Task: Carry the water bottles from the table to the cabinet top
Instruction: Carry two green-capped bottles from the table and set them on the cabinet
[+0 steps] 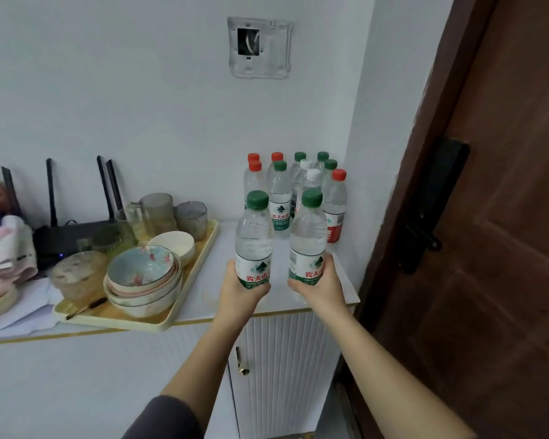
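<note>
My left hand (243, 291) grips the lower part of a clear water bottle with a green cap (254, 236), held upright. My right hand (322, 286) grips a second green-capped bottle (308, 236), also upright. Both bottles are over the front part of the white cabinet top (225, 274). Behind them, in the corner against the wall, stands a cluster of several water bottles (293, 191) with red, green and white caps.
A cream tray (133, 321) with stacked bowls (145, 280) and glasses (159, 213) sits left of my hands. A black router (67, 236) with antennas stands behind it. A brown door (495, 217) is close on the right. The cabinet door (282, 369) is below.
</note>
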A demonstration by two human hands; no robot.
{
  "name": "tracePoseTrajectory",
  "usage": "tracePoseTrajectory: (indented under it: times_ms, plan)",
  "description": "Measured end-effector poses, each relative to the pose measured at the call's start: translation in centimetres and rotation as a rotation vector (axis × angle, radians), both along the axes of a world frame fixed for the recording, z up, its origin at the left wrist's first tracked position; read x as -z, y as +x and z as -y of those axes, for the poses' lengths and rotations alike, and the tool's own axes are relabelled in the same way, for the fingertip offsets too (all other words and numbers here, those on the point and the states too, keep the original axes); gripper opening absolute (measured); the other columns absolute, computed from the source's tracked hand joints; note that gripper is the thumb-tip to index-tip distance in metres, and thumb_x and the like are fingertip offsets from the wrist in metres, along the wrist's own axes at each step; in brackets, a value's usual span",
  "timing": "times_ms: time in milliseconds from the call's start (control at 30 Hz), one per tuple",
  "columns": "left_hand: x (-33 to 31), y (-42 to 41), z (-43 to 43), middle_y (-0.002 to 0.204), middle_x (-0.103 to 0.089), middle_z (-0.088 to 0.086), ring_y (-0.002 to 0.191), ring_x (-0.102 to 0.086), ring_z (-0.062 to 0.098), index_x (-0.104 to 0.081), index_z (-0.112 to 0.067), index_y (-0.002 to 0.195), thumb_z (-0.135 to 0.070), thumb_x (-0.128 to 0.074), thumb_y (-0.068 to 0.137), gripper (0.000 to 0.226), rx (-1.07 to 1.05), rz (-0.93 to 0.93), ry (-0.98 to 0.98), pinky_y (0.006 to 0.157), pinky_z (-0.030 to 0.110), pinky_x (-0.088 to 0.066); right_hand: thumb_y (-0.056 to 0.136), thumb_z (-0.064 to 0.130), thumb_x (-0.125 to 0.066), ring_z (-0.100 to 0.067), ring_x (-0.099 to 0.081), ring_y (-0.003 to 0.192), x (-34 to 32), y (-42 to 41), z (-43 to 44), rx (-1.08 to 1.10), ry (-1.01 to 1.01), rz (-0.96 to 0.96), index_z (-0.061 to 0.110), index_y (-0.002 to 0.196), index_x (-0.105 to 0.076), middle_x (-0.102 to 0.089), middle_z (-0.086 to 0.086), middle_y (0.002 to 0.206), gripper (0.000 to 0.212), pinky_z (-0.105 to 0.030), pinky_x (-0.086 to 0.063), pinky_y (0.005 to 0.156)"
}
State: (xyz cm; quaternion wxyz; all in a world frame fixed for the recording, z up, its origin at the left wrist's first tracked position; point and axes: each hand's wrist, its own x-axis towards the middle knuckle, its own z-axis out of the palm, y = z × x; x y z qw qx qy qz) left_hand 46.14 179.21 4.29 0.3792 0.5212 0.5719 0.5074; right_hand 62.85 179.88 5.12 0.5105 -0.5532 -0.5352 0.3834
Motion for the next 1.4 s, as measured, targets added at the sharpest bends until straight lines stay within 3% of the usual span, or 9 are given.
tracePoseTrajectory:
  times_ms: [133,433,600,733,800,900,1000,1200,1400]
  plan:
    - [1.6,-0.3,-3.6,0.099,-0.065,0.003,0.091,-0.064,0.015,-0.050,-0.014,0.114,0.002,-0.074,0.072,0.051,0.011,0.031,-0.043,0.068,0.022,-0.049,0.069,0.002,-0.084,-0.016,-0.060,0.117,1.9,-0.9,-4.1,0.018,-0.045,0.029,0.017,0.133,-0.045,-0.062,0.002,0.124,0.076,-0.031,-0.049,0.096]
    - [3.9,-1.8,-9.8,0.110,-0.066,0.000,0.101,-0.064,0.015,-0.050,-0.016,0.121,-0.005,-0.079,0.069,0.061,0.027,0.037,-0.075,0.085,0.036,-0.055,0.068,-0.002,-0.084,-0.006,-0.062,0.110,4.5,-2.0,-9.8,0.027,-0.055,0.012,0.028,0.122,-0.044,-0.063,0.012,0.116,0.073,-0.025,-0.049,0.094]
    - [4.2,-1.8,-11.1,0.109,-0.059,-0.007,0.102,-0.059,0.006,-0.048,-0.020,0.118,-0.002,-0.079,0.074,0.057,0.067,-0.073,-0.045,0.081,0.019,-0.049,0.068,0.007,-0.087,-0.008,-0.060,0.117,4.9,-1.7,-11.4,-0.024,-0.086,0.084,0.025,0.129,-0.047,-0.062,0.006,0.124,0.075,-0.028,-0.050,0.100]
    - [3.5,-1.9,-12.3,0.092,-0.041,-0.020,0.103,-0.038,0.007,-0.055,-0.019,0.114,-0.016,-0.085,0.070,0.053,0.015,-0.338,-0.005,0.078,0.015,-0.031,0.067,0.020,-0.090,-0.011,-0.051,0.118,4.2,-1.7,-11.9,0.017,-0.066,0.301,0.015,0.139,-0.046,-0.051,-0.005,0.131,0.085,-0.022,-0.040,0.098]
    - [3.4,-1.9,-12.9,0.089,-0.045,-0.014,0.095,-0.043,0.008,-0.059,-0.018,0.110,-0.022,-0.088,0.065,0.053,-0.038,-0.393,-0.018,0.073,0.019,-0.032,0.066,0.024,-0.091,-0.020,-0.055,0.121,4.0,-1.8,-12.2,0.036,-0.051,0.370,0.011,0.136,-0.045,-0.056,-0.008,0.132,0.085,-0.023,-0.043,0.093]
    - [3.7,-1.7,-13.8,0.095,-0.060,-0.006,0.092,-0.056,0.014,-0.060,-0.018,0.106,-0.024,-0.090,0.062,0.054,-0.104,-0.390,0.003,0.073,0.030,-0.045,0.067,0.032,-0.090,-0.026,-0.061,0.116,3.6,-1.9,-13.0,0.061,-0.075,0.456,0.008,0.125,-0.045,-0.063,-0.010,0.126,0.076,-0.029,-0.050,0.086]
    - [3.8,-1.5,-14.7,0.096,-0.067,-0.004,0.092,-0.062,0.018,-0.062,-0.018,0.102,-0.025,-0.089,0.062,0.049,-0.128,-0.401,0.013,0.077,0.040,-0.053,0.075,0.048,-0.080,-0.030,-0.063,0.113,2.9,-1.9,-14.3,0.046,-0.118,0.706,0.008,0.125,-0.047,-0.064,-0.011,0.124,0.073,-0.037,-0.053,0.086]
    - [4.1,-1.1,-16.1,0.102,-0.071,-0.001,0.093,-0.064,0.019,-0.062,-0.015,0.109,-0.019,-0.085,0.069,0.046,-0.158,-0.373,-0.001,0.074,0.030,-0.048,0.090,0.057,-0.059,-0.030,-0.066,0.095,1.6,-2.0,-15.9,0.020,-0.167,1.071,0.007,0.108,-0.064,-0.071,-0.012,0.104,0.054,-0.031,-0.043,0.066]
    - [4.4,-1.1,-17.7,0.103,-0.073,0.003,0.095,-0.066,0.022,-0.065,-0.012,0.110,-0.019,-0.085,0.070,0.045,-0.134,-0.372,-0.037,0.075,0.029,-0.048,0.094,0.051,-0.057,-0.033,-0.065,0.097,1.6,-2.1,-17.8,0.030,-0.209,1.087,0.003,0.104,-0.068,-0.070,-0.014,0.104,0.050,-0.031,-0.039,0.067]
